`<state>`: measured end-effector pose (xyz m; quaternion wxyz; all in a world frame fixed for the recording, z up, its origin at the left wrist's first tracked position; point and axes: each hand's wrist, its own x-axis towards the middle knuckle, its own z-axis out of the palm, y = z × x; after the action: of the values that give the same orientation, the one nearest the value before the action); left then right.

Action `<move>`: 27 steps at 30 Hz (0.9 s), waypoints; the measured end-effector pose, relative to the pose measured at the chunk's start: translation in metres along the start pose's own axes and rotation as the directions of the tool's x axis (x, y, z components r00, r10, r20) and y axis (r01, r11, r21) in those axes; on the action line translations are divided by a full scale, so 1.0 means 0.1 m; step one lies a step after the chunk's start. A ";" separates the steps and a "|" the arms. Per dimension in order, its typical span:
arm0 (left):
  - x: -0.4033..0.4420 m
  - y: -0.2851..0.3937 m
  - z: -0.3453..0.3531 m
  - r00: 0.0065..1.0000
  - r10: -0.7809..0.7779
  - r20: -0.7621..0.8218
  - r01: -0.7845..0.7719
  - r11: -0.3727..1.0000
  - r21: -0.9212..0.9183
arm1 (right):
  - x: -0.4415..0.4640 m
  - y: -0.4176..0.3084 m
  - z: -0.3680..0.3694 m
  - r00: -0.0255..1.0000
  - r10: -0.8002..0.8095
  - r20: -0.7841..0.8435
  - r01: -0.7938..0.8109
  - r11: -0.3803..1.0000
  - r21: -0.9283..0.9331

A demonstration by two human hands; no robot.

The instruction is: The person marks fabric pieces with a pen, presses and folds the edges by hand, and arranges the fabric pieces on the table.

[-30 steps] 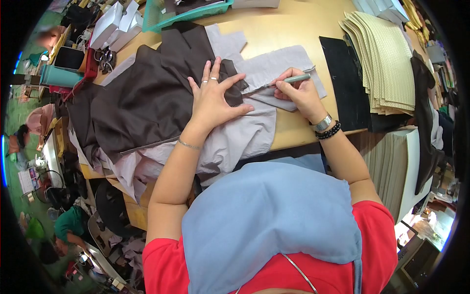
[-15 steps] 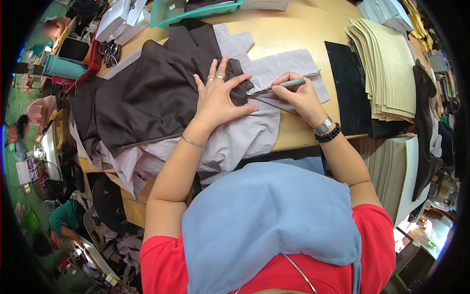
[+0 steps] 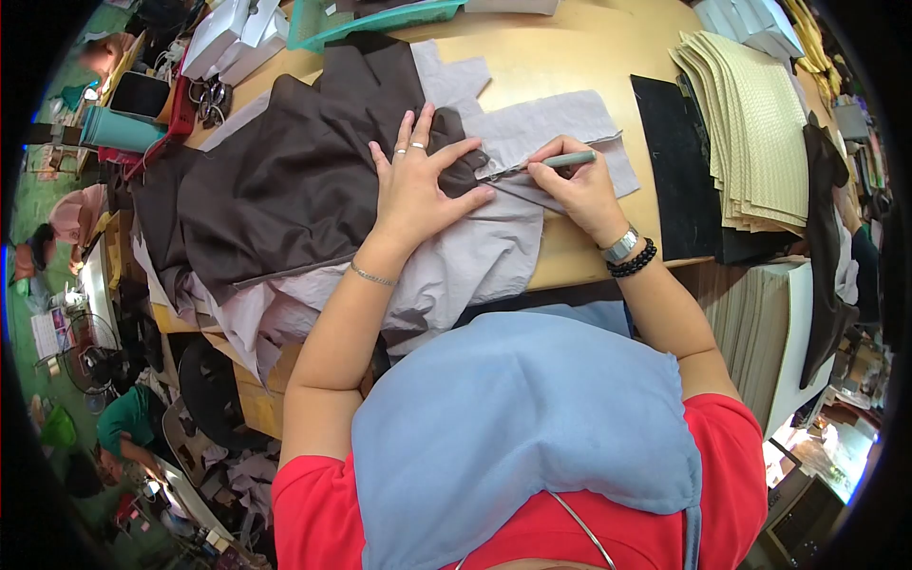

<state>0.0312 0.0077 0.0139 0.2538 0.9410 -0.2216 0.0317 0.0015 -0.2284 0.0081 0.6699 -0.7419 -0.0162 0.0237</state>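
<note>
A dark brown garment (image 3: 275, 180) with a pale grey lining (image 3: 484, 256) lies bunched over the wooden table. My left hand (image 3: 418, 180) rests on it, fingers spread flat across the brown cloth and the thumb on the pale fabric. To its right, my right hand (image 3: 579, 185) is closed around a slim pen-like tool with a grey-green barrel (image 3: 568, 160). The tool's tip points left, to the edge of the pale grey flap (image 3: 546, 123) beside my left fingers. I cannot make out the tip itself.
A teal tray (image 3: 380, 24) and white boxes (image 3: 233, 43) stand at the back. Scissors (image 3: 211, 100) lie at the left. On the right are a black board (image 3: 670, 166) and a stack of cream textured sheets (image 3: 750, 133). A co-worker in a green sleeve (image 3: 123, 418) sits lower left.
My left hand and the cloth have shifted very slightly left. The tool's barrel lies a little flatter in my right hand, which stays at the same seam area.
</note>
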 end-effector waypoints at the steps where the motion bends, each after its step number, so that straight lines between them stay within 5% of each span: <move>1: -0.01 0.00 0.01 0.999 0.039 -0.014 -0.038 0.999 0.025 | -0.01 -0.01 0.00 1.000 0.003 -0.008 -0.003 1.000 0.005; 6: -0.03 -0.01 0.07 0.991 0.125 -0.041 -0.120 0.988 0.101 | -0.02 -0.03 0.01 1.000 0.011 -0.003 -0.011 1.000 0.030; 17: 0.01 0.05 0.04 1.000 0.002 0.016 -0.003 0.996 0.094 | -0.01 -0.02 0.04 1.000 0.018 0.021 -0.020 0.994 0.106; 23: 0.01 0.04 0.04 0.999 -0.006 0.034 0.002 0.995 0.097 | 0.03 -0.05 -0.07 0.988 0.074 0.132 -0.092 0.986 0.141; 27: 0.02 0.04 0.04 0.999 -0.002 0.045 -0.002 0.995 0.104 | 0.03 -0.14 -0.13 0.943 0.212 0.256 -0.285 0.912 0.294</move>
<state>0.0310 0.0018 0.0131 0.1995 0.9534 -0.2253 0.0220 0.0055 -0.2392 0.0230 0.7692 -0.6091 0.0094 0.1930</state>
